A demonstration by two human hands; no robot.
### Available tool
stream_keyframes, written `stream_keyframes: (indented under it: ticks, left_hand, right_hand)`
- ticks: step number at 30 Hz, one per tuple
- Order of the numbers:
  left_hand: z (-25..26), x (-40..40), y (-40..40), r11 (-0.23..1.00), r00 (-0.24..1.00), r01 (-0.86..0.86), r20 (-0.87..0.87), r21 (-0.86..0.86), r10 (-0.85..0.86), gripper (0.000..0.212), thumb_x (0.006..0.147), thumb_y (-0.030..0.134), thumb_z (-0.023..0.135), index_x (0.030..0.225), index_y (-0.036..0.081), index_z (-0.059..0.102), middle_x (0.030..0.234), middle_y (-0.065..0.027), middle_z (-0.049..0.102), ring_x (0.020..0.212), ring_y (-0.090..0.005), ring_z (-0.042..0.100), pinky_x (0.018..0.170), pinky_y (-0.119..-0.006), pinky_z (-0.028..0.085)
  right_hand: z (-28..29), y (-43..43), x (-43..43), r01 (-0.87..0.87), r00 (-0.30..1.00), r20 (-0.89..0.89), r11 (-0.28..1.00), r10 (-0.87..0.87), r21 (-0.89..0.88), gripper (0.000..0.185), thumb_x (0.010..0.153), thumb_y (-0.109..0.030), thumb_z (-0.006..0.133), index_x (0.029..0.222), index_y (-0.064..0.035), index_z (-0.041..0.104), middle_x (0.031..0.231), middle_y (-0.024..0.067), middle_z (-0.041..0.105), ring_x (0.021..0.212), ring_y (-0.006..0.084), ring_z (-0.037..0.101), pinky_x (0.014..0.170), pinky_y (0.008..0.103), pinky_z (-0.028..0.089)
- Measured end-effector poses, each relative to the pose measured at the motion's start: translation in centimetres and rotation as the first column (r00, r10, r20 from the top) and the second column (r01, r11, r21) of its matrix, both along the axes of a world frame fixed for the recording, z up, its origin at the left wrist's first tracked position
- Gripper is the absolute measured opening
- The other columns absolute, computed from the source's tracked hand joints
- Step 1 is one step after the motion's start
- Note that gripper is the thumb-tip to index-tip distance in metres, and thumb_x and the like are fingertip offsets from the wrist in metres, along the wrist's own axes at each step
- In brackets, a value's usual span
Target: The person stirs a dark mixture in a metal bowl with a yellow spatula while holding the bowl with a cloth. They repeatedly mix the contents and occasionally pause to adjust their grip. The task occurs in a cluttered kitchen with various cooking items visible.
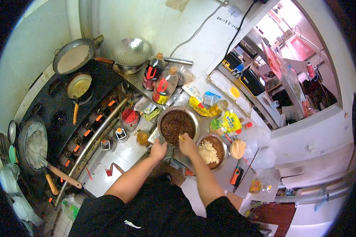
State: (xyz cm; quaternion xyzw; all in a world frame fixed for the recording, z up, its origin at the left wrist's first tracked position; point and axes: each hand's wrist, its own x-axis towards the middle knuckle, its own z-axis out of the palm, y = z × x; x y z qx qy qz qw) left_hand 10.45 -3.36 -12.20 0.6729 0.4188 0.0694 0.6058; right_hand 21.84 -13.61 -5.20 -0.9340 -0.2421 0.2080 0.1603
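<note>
A round stainless steel bowl (197, 122) filled with dark brown, grainy food (177, 126) stands on the counter in front of me. My left hand (158, 150) grips its near left rim, with a small greyish piece, perhaps cloth, under the fingers. At the near right rim, my right hand (187, 145) also has hold of the bowl, and a small yellowish piece shows at its fingertips. Just right of that hand sits a second metal bowl (224, 147), holding brown powder and a pale crumbly heap (208, 152). The undersides of both hands are hidden.
Large sauce bottles (166, 86) and a perforated metal strainer (132, 52) stand behind. Jars (130, 118), seasoning packets (226, 122) and a lighter (236, 176) surround the bowls. At left, the black stove (59, 118) carries pans and a wok (32, 145) with a whisk.
</note>
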Motion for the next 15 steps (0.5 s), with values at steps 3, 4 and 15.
stream_keyframes:
  ticks: [3,4,15]
  left_hand:
    - [-0.7,-0.5,0.2,0.997,0.996,-0.054,0.074,-0.057,0.058,0.04,0.084,0.024,0.057,0.113,-0.002,0.051,0.101,-0.0276,0.061,0.097,-0.0409,0.058,0.085,-0.043,0.045]
    - [-1.5,-0.4,0.2,0.997,0.994,-0.075,0.081,-0.034,0.077,0.04,0.084,0.024,0.057,0.113,-0.002,0.051,0.1,-0.0277,0.061,0.096,-0.0407,0.059,0.085,-0.043,0.045]
    - [-2.9,-0.2,-0.1,0.994,0.995,-0.091,0.052,0.066,0.087,0.043,0.083,0.026,0.057,0.115,-0.003,0.05,0.102,-0.0272,0.061,0.098,-0.0407,0.058,0.086,-0.043,0.045]
  right_hand:
    - [3.5,-0.8,-0.3,-0.054,0.995,0.087,0.998,0.057,-0.036,0.028,0.091,-0.028,0.048,0.111,-0.0085,0.052,0.095,0.0247,0.063,0.089,0.0417,0.06,0.074,0.0498,0.046]
    - [4.5,-0.7,-0.5,-0.017,0.993,0.113,0.998,0.023,-0.052,0.028,0.091,-0.028,0.047,0.111,-0.0085,0.052,0.095,0.0247,0.063,0.089,0.0417,0.06,0.074,0.05,0.046]
    - [3.7,0.0,-1.1,-0.043,0.998,0.046,0.997,0.046,-0.062,0.027,0.091,-0.027,0.048,0.11,-0.0073,0.049,0.097,0.0248,0.062,0.092,0.0435,0.058,0.077,0.0499,0.045]
